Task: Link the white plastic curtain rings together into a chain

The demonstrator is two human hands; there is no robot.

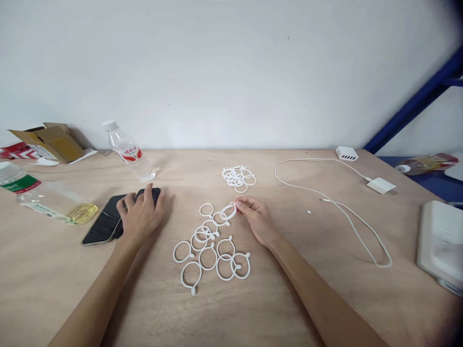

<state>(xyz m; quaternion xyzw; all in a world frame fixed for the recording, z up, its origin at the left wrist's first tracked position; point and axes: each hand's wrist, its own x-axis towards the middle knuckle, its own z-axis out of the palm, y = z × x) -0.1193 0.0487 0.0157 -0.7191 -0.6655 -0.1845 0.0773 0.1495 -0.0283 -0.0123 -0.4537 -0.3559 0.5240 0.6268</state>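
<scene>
My right hand [255, 217] pinches a white plastic ring [228, 213] by its small tab, between thumb and fingertips. Beside and below it, several more white rings [208, 258] lie loosely spread on the wooden table, some overlapping. Farther back sits a tangled pile of white rings [238, 177]. On the left, my left hand [141, 212] is open, its fingers spread over a dark phone [156, 193] and touching it. Another black phone [101, 224] lies alongside, partly covered by the hand.
An oil bottle [54, 197] and a clear water bottle [130, 153] lean at left, before an opened cardboard box [58, 142]. At right are a white cable [356, 226], a charger plug [381, 185], a multi-port charger [346, 153] and a white device [441, 241] by the edge.
</scene>
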